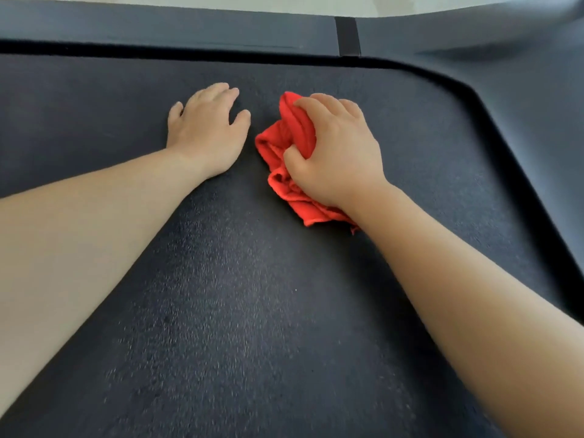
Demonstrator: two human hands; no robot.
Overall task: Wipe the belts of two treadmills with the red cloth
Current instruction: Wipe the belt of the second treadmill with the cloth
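Observation:
A dark, rough treadmill belt (pixel 240 311) fills most of the head view. My right hand (pixel 338 150) grips a crumpled red cloth (pixel 294 137) and holds it down on the belt, right of centre. The cloth bunches out to the left of my fingers and trails under my wrist. My left hand (pixel 208 128) rests flat on the belt just left of the cloth, fingers spread, holding nothing. Only one treadmill is in view.
A dark grey side rail (pixel 158 30) runs along the far edge of the belt, with a black strip (pixel 347 36) across it. The frame curves round the belt's right corner (pixel 518 99). Pale floor (pixel 221 1) shows beyond.

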